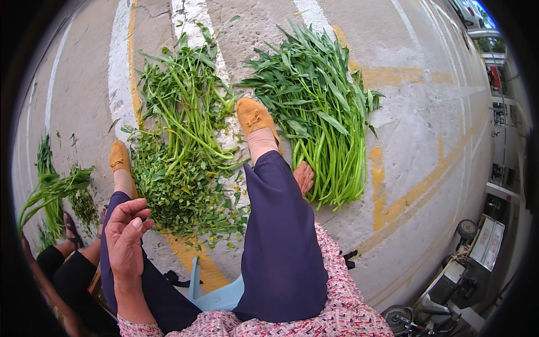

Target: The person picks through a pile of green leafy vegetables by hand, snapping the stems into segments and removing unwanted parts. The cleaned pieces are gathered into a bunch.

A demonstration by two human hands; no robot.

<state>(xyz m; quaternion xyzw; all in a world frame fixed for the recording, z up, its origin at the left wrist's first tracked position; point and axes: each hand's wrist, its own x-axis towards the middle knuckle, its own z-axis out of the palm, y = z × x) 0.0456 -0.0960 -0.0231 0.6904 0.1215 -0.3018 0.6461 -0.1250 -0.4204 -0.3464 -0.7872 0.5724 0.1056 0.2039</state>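
Observation:
My left hand (126, 238) is raised over my left thigh with its palm turned up. Its fingers bend loosely, the thumb stands a little apart, and I see nothing held in it. Down beside my right shin, my right hand (304, 178) is closed at the stem ends of a large bunch of water spinach (331, 129); the trouser leg hides part of the hand. That bunch lies with its leaves away from me. Between my feet spreads a looser heap of stems (185, 112), with plucked leaves and trimmings (174, 194) at its near end.
My tan shoes (255, 117) flank the heap on concrete with white and yellow lines. A light blue plastic stool (222, 295) is under me. Another person's legs (67, 264) and a held bunch of greens (53, 194) are at left. A parked three-wheeled cart (466, 264) stands at right.

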